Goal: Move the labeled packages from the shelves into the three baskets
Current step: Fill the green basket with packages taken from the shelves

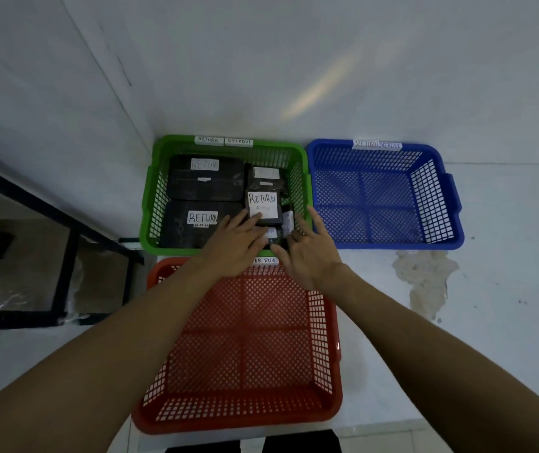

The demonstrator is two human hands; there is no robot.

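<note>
A green basket [158,197] at the back holds several black packages with white RETURN labels. Two large ones lie at its left, one behind [205,178] and one in front [193,223]. A small package [262,204] sits at the right, with smaller ones [287,222] beside and below it. My left hand [234,241] reaches over the basket's front rim, its straight fingers touching the small package's lower edge. My right hand [307,253] is beside it, fingers spread and partly curled over the small packages at the front right; a grip cannot be made out. A red basket [245,410] and a blue basket [389,237] hold nothing.
The baskets stand on a white floor against a white wall. A black-framed shelf [65,256] stands at the left. A stained patch [425,279] marks the floor right of the red basket. Paper labels [224,140] sit on the green rim.
</note>
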